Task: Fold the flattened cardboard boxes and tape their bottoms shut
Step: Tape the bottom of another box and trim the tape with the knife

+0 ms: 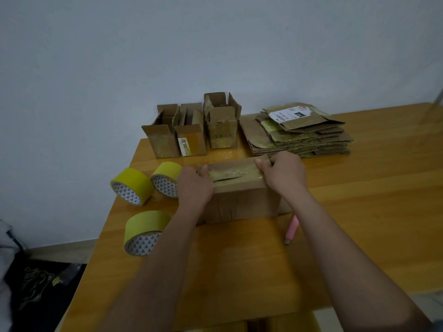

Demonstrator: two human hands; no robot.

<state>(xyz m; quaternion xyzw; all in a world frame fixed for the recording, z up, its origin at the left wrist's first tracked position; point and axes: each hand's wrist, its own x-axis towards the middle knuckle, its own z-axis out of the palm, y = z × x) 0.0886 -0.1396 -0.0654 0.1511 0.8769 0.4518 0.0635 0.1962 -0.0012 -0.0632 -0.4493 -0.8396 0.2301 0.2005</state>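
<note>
A cardboard box [239,188] stands bottom up at the middle of the wooden bench [359,200], its flaps folded shut with a dark slit between them. The left hand [195,185] grips the box's left end, fingers curled over the top edge. The right hand [282,173] pinches the right end of the flaps. Three yellow tape rolls [131,185] sit left of it. Three folded boxes [191,133] stand at the far edge, beside a stack of flattened boxes [299,133]. A pink cutter [291,230] lies near the right forearm.

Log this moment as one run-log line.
left hand holds box | right hand presses flaps | seam untaped | three tape rolls idle
</note>
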